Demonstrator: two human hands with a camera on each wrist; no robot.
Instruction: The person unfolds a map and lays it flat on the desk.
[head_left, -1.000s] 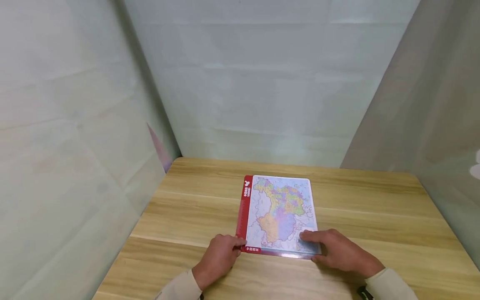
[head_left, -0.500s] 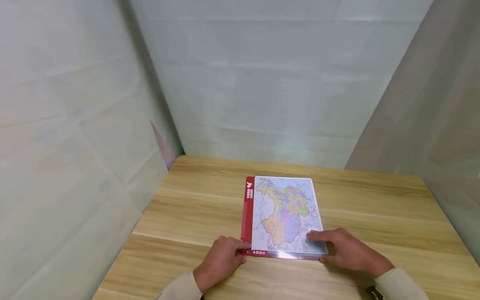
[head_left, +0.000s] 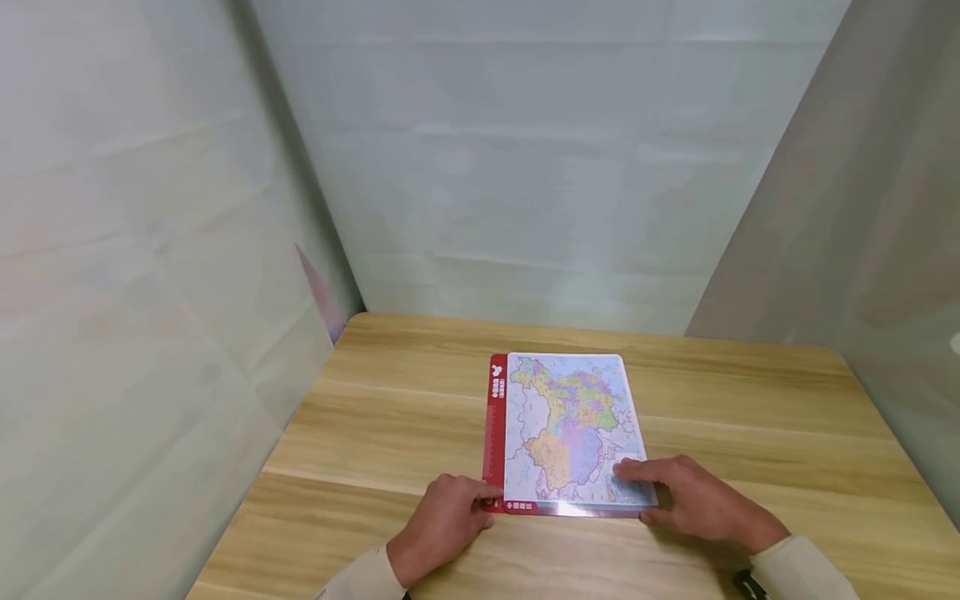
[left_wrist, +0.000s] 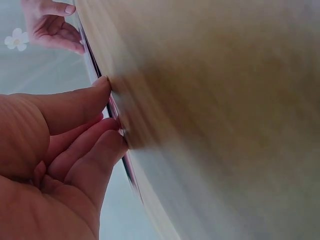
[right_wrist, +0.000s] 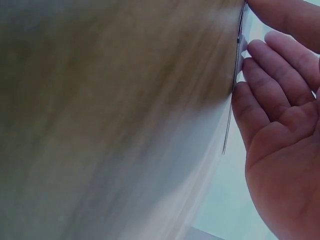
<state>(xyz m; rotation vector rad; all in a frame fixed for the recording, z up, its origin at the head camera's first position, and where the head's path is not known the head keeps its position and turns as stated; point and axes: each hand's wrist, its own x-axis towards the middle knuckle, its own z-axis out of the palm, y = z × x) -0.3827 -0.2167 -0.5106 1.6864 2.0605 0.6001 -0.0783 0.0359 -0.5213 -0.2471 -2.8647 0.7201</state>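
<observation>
A map sheet (head_left: 573, 429) with a red left strip lies flat on the table, apparently stacked on another sheet. My left hand (head_left: 442, 525) rests at its near left corner, one fingertip on the red border. Across the near right corner lies my right hand (head_left: 697, 504), one finger on the map and the thumb at the near edge. The left wrist view shows my left hand (left_wrist: 60, 130) with bent fingers and thumb tips along the thin edge. In the right wrist view my right hand (right_wrist: 285, 115) has fingers extended against the edge. Neither hand visibly grips it.
The wooden table (head_left: 375, 417) spreads out around the sheet on all sides. Pale hanging cloth (head_left: 525, 167) stands behind it, with more cloth along the left (head_left: 135, 292) and right (head_left: 885, 208) sides.
Compared with a second ago, the map and both hands have shifted slightly to the right on the table. Over the last half second they have stayed nearly still.
</observation>
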